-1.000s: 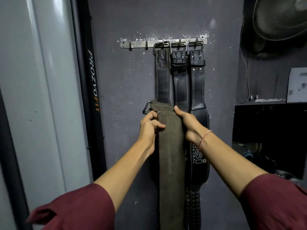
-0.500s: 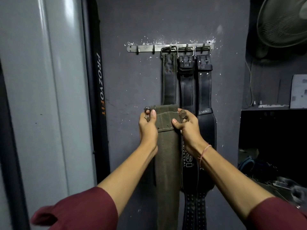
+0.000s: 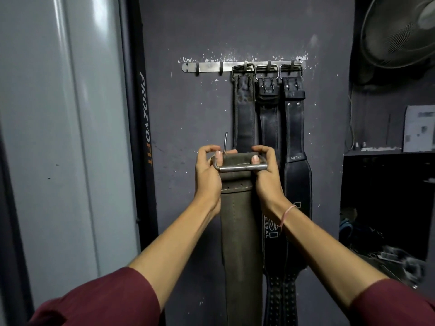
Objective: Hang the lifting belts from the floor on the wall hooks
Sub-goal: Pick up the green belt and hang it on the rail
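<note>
I hold an olive-green lifting belt (image 3: 240, 231) upright in front of the dark wall, its strap hanging down out of view. My left hand (image 3: 208, 172) and my right hand (image 3: 264, 171) grip the two ends of its steel buckle (image 3: 237, 167), and the buckle's prong (image 3: 225, 142) points straight up. Above on the wall is a metal hook rail (image 3: 211, 66). Three black belts (image 3: 294, 128) hang from its right hooks by their buckles. The two left hooks (image 3: 197, 69) carry nothing. The buckle sits well below the rail.
A grey panel and a black upright post (image 3: 141, 128) labelled PROZVOFIT stand to the left. A fan (image 3: 400, 31) is at the upper right, above a shelf (image 3: 381, 150) and a dark recess with clutter.
Both hands shifted up the green belt onto its buckle and turned it square toward me; the prong now stands up. The view moved closer to the wall.
</note>
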Available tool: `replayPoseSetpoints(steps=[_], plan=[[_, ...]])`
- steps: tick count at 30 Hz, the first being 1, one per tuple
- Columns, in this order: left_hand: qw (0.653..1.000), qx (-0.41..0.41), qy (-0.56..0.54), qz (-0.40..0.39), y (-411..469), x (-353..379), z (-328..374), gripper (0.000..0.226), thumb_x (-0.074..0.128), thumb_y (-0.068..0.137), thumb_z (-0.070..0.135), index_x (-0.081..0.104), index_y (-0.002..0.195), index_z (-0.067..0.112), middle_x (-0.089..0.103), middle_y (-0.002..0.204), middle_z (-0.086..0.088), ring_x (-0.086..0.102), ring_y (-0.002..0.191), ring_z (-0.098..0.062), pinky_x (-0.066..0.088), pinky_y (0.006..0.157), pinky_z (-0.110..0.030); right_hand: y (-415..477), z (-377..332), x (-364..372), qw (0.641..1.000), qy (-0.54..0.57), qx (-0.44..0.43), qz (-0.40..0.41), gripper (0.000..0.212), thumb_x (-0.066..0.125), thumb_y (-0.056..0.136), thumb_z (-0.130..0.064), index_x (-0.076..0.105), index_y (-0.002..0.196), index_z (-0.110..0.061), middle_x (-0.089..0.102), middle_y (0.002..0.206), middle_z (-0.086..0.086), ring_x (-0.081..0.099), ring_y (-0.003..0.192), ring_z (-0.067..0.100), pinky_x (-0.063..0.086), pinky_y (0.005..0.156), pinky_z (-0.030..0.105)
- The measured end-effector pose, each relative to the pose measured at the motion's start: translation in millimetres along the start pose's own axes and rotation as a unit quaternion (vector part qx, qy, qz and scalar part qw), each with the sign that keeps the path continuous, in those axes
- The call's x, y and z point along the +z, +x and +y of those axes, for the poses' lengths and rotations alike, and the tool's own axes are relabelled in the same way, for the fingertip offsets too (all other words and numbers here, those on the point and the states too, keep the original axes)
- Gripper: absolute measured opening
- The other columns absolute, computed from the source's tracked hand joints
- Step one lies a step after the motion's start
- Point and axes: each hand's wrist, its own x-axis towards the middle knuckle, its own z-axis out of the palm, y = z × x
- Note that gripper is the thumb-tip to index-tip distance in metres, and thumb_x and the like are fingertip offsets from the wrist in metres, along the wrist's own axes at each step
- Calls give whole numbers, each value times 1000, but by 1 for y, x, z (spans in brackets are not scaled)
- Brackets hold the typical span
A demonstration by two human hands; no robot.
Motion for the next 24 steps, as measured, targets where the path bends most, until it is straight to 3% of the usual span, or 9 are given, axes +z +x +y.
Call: replayPoseSetpoints(steps=[2, 5, 8, 11, 13, 15, 17, 20, 24], plan=[[1000, 9, 9, 23, 7, 0, 0, 17, 41, 106, 15, 53, 100, 26, 77, 102, -11, 72, 99, -34, 57, 85, -52, 4, 3, 2, 1000, -11, -15, -13, 33, 41, 97, 2, 46, 125, -17, 58, 104, -6, 60, 95, 13, 55, 82, 24], [998, 11, 20, 56, 23, -2, -4, 21, 46, 103, 14, 61, 95, 26, 78, 98, -10, 72, 98, -34, 56, 92, -57, 10, 14, 0, 998, -22, -42, -37, 37, 47, 91, -3, 50, 123, -22, 59, 115, -3, 59, 112, 24, 52, 96, 38], [996, -23, 14, 83, 42, -3, -10, 20, 56, 96, 18, 74, 88, 21, 74, 97, -9, 69, 102, -34, 53, 95, -60, 24, 27, -1, 997, -40, -65, -26, 30, 45, 97, -9, 57, 122, -21, 62, 118, 1, 59, 113, 21, 52, 95, 36], [996, -5, 47, 78, 54, -1, -22, 21, 56, 90, 17, 76, 91, 23, 73, 103, -7, 68, 106, -30, 53, 97, -57, 44, 35, 5, 991, -69, -99, 57, 25, 43, 100, -8, 67, 100, -12, 70, 94, 3, 66, 96, 20, 54, 85, 36], [994, 31, 88, 62, 61, 0, -31, 23, 55, 85, 28, 73, 99, 23, 71, 111, -6, 66, 111, -29, 50, 102, -56, 63, 40, 11, 986, -97, -67, 119, 29, 44, 99, -6, 70, 86, -11, 68, 79, 0, 64, 81, 13, 52, 76, 36], [988, 51, 129, 61, 71, 0, -38, 31, 52, 93, 39, 69, 104, 15, 65, 115, -6, 65, 107, -25, 49, 103, -50, 87, 46, 15, 983, -124, -23, 136, 33, 48, 100, -14, 69, 77, -5, 64, 68, 1, 57, 69, 10, 47, 68, 36], [984, 64, 152, 72, 87, 0, -44, 39, 40, 105, 40, 65, 100, 10, 67, 104, -10, 66, 94, -28, 53, 94, -46, 109, 51, 17, 984, -126, 7, 124, 39, 51, 100, -24, 67, 73, 0, 65, 68, 8, 58, 71, 14, 47, 67, 37], [965, 111, 213, 109, 115, 3, -47, 40, 35, 108, 34, 62, 89, 12, 69, 86, -8, 65, 81, -23, 52, 77, -36, 136, 59, 20, 991, -100, 9, 90, 40, 52, 100, -30, 70, 76, -3, 66, 68, 1, 60, 70, 13, 45, 65, 31], [951, 129, 237, 152, 149, 8, -54, 45, 34, 108, 34, 55, 82, 4, 56, 74, -5, 51, 70, -14, 42, 64, -30, 166, 67, 20, 996, -56, -69, -5, 43, 48, 99, -45, 66, 71, -18, 64, 67, -4, 58, 68, 11, 46, 67, 36]])
